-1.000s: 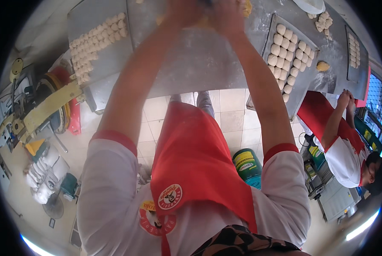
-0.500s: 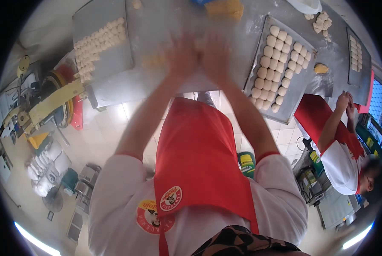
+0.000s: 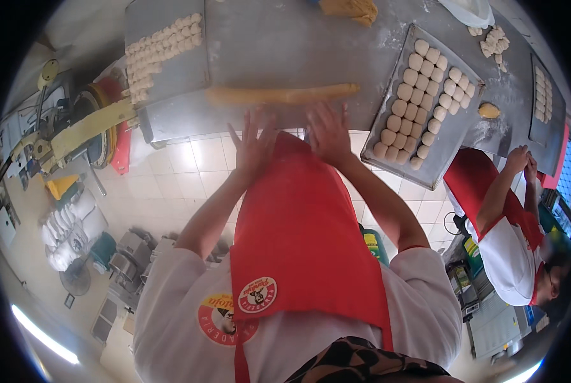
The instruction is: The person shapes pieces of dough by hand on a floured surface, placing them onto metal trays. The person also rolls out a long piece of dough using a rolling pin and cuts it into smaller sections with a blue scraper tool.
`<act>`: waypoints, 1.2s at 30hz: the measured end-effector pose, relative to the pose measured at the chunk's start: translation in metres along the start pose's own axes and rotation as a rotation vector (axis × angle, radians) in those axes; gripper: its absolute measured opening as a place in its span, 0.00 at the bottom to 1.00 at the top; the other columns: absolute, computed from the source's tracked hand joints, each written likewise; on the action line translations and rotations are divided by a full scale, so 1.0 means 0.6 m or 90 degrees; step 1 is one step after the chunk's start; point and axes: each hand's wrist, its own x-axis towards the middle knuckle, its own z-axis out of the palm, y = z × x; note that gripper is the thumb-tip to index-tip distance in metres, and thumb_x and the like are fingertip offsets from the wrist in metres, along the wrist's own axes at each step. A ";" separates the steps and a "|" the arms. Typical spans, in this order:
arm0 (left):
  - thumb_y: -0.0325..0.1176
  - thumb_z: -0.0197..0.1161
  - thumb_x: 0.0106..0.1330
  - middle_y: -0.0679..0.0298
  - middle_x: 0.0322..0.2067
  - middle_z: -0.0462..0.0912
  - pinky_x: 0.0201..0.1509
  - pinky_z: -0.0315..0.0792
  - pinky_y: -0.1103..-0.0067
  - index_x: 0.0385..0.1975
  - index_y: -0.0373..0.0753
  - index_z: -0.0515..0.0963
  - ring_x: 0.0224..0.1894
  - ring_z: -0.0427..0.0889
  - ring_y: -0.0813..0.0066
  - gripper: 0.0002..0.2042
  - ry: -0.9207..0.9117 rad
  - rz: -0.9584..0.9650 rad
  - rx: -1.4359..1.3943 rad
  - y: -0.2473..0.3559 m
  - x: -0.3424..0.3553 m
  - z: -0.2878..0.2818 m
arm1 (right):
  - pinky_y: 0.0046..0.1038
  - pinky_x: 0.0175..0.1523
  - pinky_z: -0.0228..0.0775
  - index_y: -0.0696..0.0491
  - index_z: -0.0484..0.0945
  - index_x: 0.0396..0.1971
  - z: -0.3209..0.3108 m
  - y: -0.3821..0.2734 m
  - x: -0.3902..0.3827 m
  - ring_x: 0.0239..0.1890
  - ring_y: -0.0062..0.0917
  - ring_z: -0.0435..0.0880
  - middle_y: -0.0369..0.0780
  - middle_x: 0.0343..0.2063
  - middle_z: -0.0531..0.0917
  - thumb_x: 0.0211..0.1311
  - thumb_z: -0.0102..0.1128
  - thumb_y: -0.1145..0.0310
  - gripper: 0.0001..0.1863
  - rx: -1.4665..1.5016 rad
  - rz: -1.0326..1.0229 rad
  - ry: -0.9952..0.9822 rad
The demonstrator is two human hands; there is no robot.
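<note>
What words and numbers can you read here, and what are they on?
I won't copy the printed words, but here's where writing stands:
Red apron: lettering around its oval badge.
White shirt: lettering on a round badge, partly covered.
Green tub: yellow label, too blurred.
White bundle: a mark, too small.

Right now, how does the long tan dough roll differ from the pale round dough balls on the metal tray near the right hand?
The roll is long and tan; the balls are round and paler. The roll lies on the grey table, the balls on the tray. Both are uncovered dough.
</note>
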 end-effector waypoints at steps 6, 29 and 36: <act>0.50 0.55 0.74 0.58 0.79 0.50 0.73 0.32 0.31 0.76 0.57 0.61 0.81 0.44 0.44 0.30 0.000 0.003 0.068 -0.046 0.084 -0.003 | 0.68 0.73 0.47 0.51 0.70 0.69 0.047 -0.031 0.105 0.77 0.48 0.58 0.48 0.73 0.64 0.71 0.53 0.53 0.30 0.023 -0.040 0.057; 0.41 0.71 0.62 0.59 0.48 0.81 0.59 0.72 0.62 0.50 0.41 0.79 0.51 0.77 0.54 0.19 -0.049 0.145 -0.123 -0.311 0.061 -0.136 | 0.47 0.62 0.68 0.51 0.75 0.61 0.015 -0.063 0.244 0.57 0.42 0.77 0.42 0.52 0.78 0.64 0.66 0.53 0.29 0.178 -0.010 -0.376; 0.43 0.68 0.63 0.58 0.49 0.83 0.64 0.69 0.58 0.55 0.43 0.80 0.59 0.76 0.56 0.21 0.070 -0.089 0.118 -0.506 -0.003 -0.236 | 0.38 0.59 0.74 0.55 0.79 0.58 0.004 -0.110 0.286 0.58 0.40 0.81 0.48 0.57 0.81 0.68 0.65 0.57 0.24 0.197 0.012 -0.003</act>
